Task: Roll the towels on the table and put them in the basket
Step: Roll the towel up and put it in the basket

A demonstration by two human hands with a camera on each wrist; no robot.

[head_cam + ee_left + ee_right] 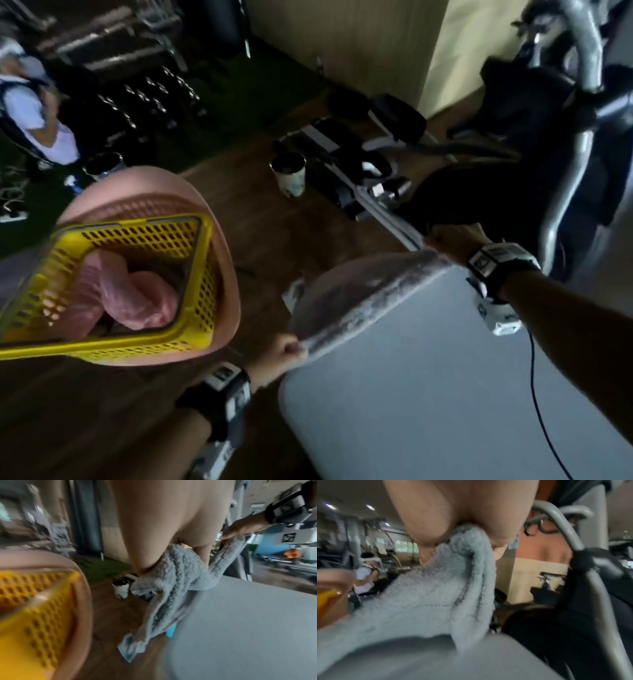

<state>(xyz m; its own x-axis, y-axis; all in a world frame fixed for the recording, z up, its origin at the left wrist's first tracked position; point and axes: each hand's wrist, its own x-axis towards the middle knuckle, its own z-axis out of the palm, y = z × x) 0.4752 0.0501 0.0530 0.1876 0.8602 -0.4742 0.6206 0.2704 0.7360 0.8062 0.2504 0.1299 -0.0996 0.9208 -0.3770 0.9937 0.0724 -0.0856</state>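
Note:
A grey fleecy towel (363, 294) (178, 574) (426, 601) hangs stretched between my two hands at the far edge of the grey table (445, 394). My left hand (286, 353) pinches its near left corner. My right hand (445, 243) (240, 530) pinches the far right corner. The rest of the towel droops over the table edge toward the floor. To the left stands a yellow perforated basket (202, 274) (34, 608) holding a rolled pink towel (130, 294). The yellow basket sits inside a pink basket (226, 260).
Beyond the table lies a wooden floor with a patterned cup (289, 173) and a white and black exercise machine (359, 164). A grey machine frame (579, 137) rises at the right. A person in a white shirt (37, 116) is at the far left.

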